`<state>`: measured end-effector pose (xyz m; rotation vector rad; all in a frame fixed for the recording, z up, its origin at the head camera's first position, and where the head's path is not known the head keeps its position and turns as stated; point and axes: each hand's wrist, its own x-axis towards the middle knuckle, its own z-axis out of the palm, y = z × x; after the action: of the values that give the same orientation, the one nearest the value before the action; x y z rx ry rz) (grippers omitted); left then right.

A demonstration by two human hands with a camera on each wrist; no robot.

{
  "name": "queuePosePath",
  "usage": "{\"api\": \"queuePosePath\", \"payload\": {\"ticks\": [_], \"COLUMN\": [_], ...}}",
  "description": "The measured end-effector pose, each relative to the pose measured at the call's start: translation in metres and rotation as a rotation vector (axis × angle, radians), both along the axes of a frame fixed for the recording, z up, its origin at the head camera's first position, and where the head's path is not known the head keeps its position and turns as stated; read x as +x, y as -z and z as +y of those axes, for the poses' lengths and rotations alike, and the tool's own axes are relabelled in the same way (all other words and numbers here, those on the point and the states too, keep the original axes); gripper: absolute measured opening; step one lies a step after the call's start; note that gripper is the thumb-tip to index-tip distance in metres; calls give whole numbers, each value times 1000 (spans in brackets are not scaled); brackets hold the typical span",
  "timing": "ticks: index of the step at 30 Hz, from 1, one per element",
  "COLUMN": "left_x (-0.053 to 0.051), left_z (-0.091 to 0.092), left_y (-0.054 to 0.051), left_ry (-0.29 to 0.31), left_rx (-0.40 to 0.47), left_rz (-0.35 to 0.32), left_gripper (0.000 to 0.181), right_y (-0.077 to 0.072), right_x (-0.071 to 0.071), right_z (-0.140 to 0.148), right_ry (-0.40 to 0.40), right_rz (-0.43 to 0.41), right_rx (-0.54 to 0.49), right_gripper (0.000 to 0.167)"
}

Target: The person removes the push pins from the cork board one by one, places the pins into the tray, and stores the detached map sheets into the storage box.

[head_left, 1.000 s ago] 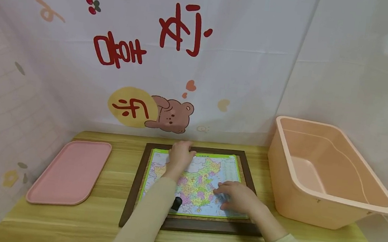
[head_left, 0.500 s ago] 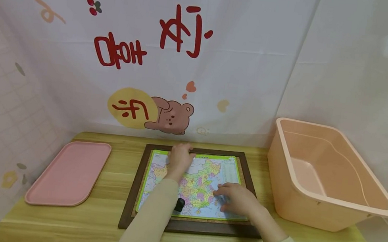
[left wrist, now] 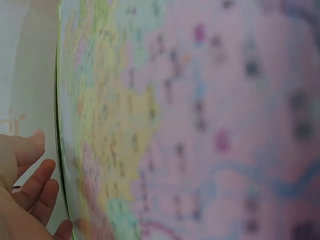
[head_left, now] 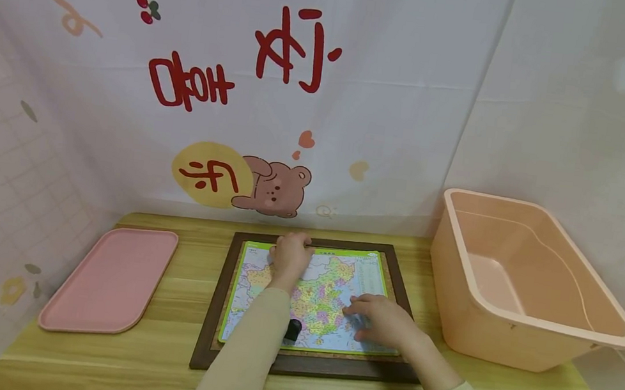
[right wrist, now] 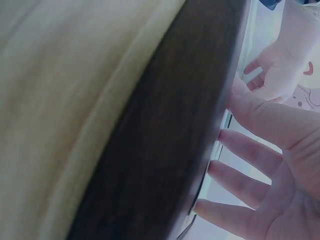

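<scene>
A map sheet [head_left: 315, 298] with a green border lies on a cork-backed board in a dark brown wooden frame [head_left: 218, 300], at the middle of the table. My left hand [head_left: 290, 258] rests at the sheet's top edge, its fingers bent loosely near the frame's far side. In the left wrist view the map [left wrist: 115, 125] fills most of the picture, and nothing shows between the fingers. My right hand [head_left: 382, 321] touches the right part of the map with spread, relaxed fingers. The right wrist view has its fingertips [right wrist: 220, 170] along the frame's dark wood [right wrist: 155, 125].
A pink tray [head_left: 112, 278] lies at the left. On the right stands a large peach plastic tub [head_left: 477, 323]. Black wrist-worn pieces show at the left forearm [head_left: 249, 342] and right forearm [head_left: 445, 371]. A printed curtain [head_left: 391, 114] hangs behind the table.
The left forearm has shifted slightly to the right, while the left hand stays at the map's top edge. The right hand and the map look unchanged.
</scene>
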<state>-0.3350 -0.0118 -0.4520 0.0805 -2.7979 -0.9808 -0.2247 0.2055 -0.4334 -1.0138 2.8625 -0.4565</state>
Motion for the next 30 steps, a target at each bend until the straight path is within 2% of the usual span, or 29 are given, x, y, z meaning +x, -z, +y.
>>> {"api": "queuePosePath", "payload": {"ticks": [10, 22, 30], "left_x": [-1, -3, -4], "left_z": [4, 8, 7], "left_y": [4, 4, 5], "left_ry": [-22, -50, -61], "left_rx": [-17, -25, -30], "left_rz": [-30, -29, -56], "left_gripper": [21, 10, 4], "right_y": [3, 1, 2], "right_x": [-1, 0, 0], "right_z": [0, -1, 0], "right_ry": [4, 18, 18], "right_rz": [-2, 0, -9], "right_rx": [11, 11, 4], "right_gripper": [44, 44, 43]}}
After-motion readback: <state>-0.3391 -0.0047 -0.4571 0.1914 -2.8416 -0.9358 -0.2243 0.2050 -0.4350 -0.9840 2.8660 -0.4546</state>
